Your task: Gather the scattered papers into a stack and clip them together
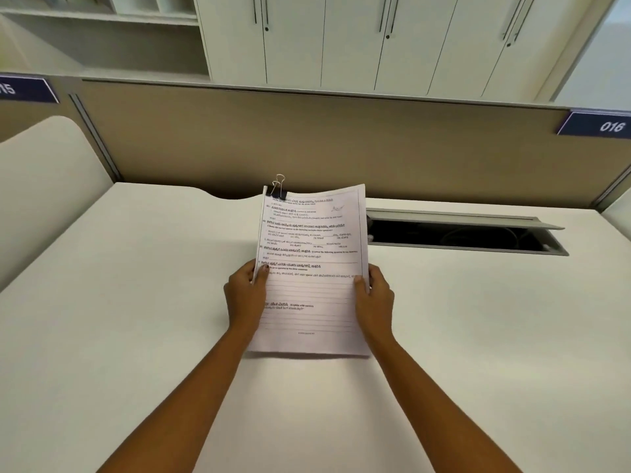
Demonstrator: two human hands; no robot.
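A stack of printed papers [309,268] is held upright above the white desk [136,302], its lower edge close to the desk top. A black binder clip [278,190] with silver wire handles grips the stack's top left corner. My left hand [245,295] grips the stack's left edge, thumb on the front page. On the opposite edge, my right hand [374,298] holds the stack the same way. The printed side faces me.
An open cable tray slot [464,235] with a raised flap lies in the desk to the right of the papers. A tan partition wall [307,141] runs along the back edge. White cabinets stand behind it.
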